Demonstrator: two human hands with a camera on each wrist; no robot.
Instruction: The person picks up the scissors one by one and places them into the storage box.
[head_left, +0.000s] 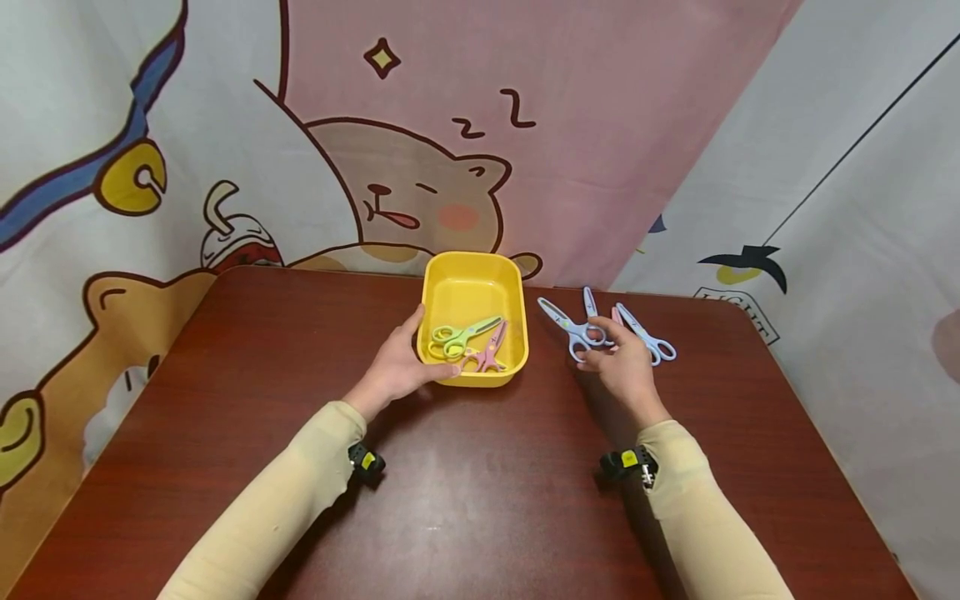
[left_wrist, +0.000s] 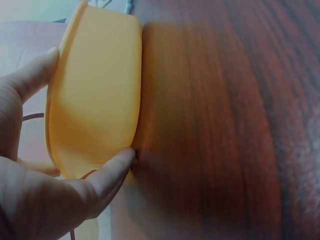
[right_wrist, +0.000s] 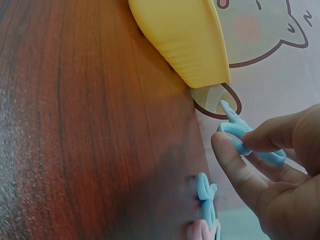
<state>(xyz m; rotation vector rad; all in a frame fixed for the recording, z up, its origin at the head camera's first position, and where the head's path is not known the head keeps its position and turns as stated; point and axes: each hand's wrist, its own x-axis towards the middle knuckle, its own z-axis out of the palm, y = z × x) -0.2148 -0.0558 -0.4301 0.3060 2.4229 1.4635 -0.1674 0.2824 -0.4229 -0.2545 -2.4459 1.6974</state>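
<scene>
My left hand grips a yellow plastic bin at its front left corner, thumb over the front rim, fingers along the side. Inside the bin lie green scissors and pink scissors. To the right of it, my right hand pinches light blue scissors by the handle loops. Their blades are spread apart and point away from me. In the right wrist view the blue scissors are lifted off the table, between thumb and fingers.
Just beyond my right hand, another light blue pair of scissors lies on the brown table. Next to it is a pink pair, partly hidden. A curtain with cartoon prints hangs behind the table's far edge.
</scene>
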